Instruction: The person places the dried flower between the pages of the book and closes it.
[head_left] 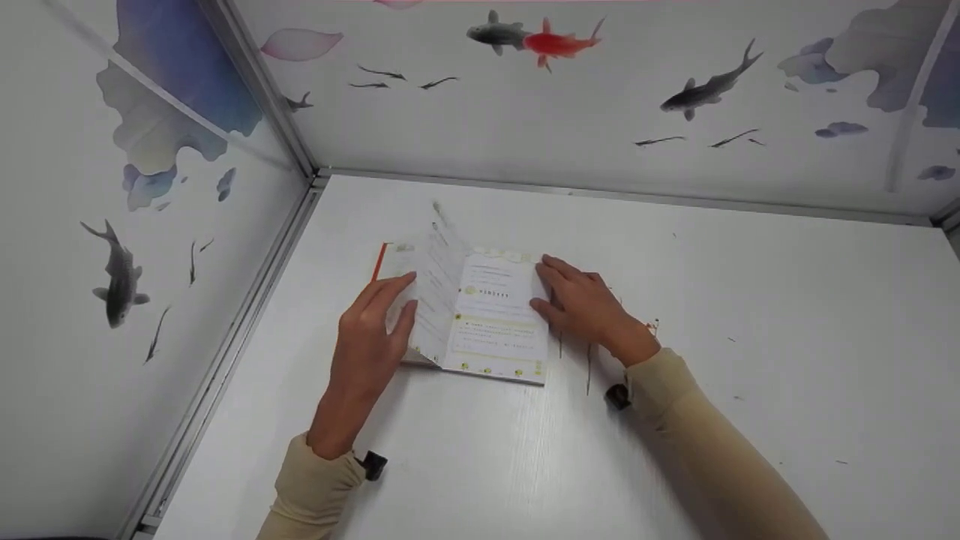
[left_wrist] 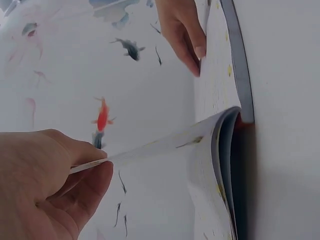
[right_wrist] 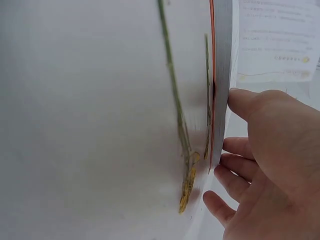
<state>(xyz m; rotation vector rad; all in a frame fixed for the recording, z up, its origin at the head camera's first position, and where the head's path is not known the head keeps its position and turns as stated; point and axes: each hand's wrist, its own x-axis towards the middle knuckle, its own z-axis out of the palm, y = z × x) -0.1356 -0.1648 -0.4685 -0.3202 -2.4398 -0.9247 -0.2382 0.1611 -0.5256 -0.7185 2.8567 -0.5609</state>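
Observation:
An open book [head_left: 499,315] with printed pages and an orange-red cover edge lies on the white table. My left hand [head_left: 371,326] is at its left side. In the left wrist view this hand [left_wrist: 70,175] pinches a raised page [left_wrist: 150,147] between thumb and fingers. The lifted page [head_left: 436,292] stands slanted up from the spine. Along the book's right edge rests my right hand [head_left: 581,300]. In the right wrist view the thumb and fingertips of this hand [right_wrist: 275,165] touch the page block's side, with the fingers loosely bent.
Thin dried stems lie right of the book; one stem [right_wrist: 175,95] ends in a yellowish dried flower [right_wrist: 187,192]. White walls with painted fish border the table [head_left: 750,337] at the back and left. Small dark bits are scattered on the right side.

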